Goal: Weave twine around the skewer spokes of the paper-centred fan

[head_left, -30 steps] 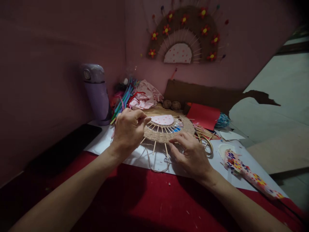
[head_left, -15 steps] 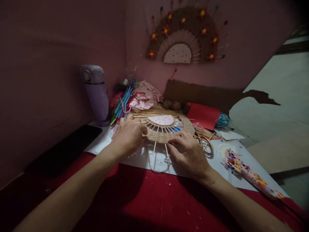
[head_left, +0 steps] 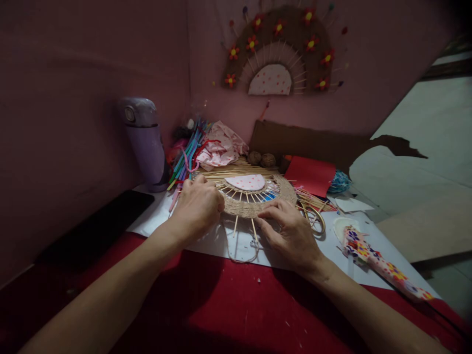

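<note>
A half-round craft piece wrapped in jute twine (head_left: 245, 209) lies before me, its curved side towards me. Thin sticks join its twine band to a white half-disc with pink dots (head_left: 248, 182). Two bare sticks (head_left: 236, 227) jut from the near edge, and a loose loop of twine (head_left: 241, 261) hangs below them. At the left end of the band, my left hand (head_left: 201, 204) is closed with fingers curled on it. My right hand (head_left: 289, 228) grips the band's right front edge between thumb and fingers.
A purple bottle (head_left: 145, 147) and a dark phone-like slab (head_left: 99, 226) are on the left. Pipe cleaners (head_left: 190, 152), dotted cloth (head_left: 223, 147) and twine balls (head_left: 268, 160) lie behind. Scissors (head_left: 317, 221) and a flower-patterned glue gun (head_left: 383, 268) with a cord lie right.
Both hands keep their places on the twine-wrapped piece with hardly any movement. The whole view has shifted very slightly.
</note>
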`<action>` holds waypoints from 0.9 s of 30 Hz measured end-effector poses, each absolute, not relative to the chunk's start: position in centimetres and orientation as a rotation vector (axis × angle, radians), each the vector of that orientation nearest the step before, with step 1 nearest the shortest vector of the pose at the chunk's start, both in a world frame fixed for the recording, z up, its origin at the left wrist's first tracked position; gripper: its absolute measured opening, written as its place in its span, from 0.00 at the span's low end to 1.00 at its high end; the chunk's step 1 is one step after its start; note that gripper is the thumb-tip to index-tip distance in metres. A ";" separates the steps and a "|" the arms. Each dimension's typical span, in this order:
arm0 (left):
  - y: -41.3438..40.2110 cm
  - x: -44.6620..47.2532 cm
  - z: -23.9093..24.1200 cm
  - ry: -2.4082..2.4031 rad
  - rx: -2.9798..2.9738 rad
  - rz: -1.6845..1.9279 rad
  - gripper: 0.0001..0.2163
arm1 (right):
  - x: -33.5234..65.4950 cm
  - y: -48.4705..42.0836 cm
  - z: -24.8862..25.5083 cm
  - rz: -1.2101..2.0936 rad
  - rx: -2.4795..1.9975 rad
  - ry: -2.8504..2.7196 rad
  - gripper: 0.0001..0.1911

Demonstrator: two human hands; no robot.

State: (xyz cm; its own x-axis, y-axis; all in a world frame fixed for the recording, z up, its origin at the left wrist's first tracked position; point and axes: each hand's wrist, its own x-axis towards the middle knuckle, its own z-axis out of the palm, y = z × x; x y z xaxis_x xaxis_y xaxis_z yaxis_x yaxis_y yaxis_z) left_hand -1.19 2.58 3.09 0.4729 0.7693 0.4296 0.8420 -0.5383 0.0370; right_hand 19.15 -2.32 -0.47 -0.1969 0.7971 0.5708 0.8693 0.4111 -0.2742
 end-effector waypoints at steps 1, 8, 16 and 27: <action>2.6 -1.2 3.1 -1.404 -2.536 -0.588 0.10 | 19.2 -2.3 -0.5 -0.142 -1.408 -2.015 0.06; 2.8 -1.2 3.3 -1.473 -2.511 -0.522 0.08 | 19.3 -2.3 -0.5 -0.130 -1.396 -2.011 0.07; 3.1 -1.2 3.0 -1.378 -2.540 -0.452 0.07 | 19.4 -2.4 -0.7 -0.123 -1.373 -2.000 0.06; 3.0 -1.0 2.9 -1.286 -2.552 -0.422 0.06 | 19.5 -2.4 -0.6 -0.126 -1.366 -1.999 0.06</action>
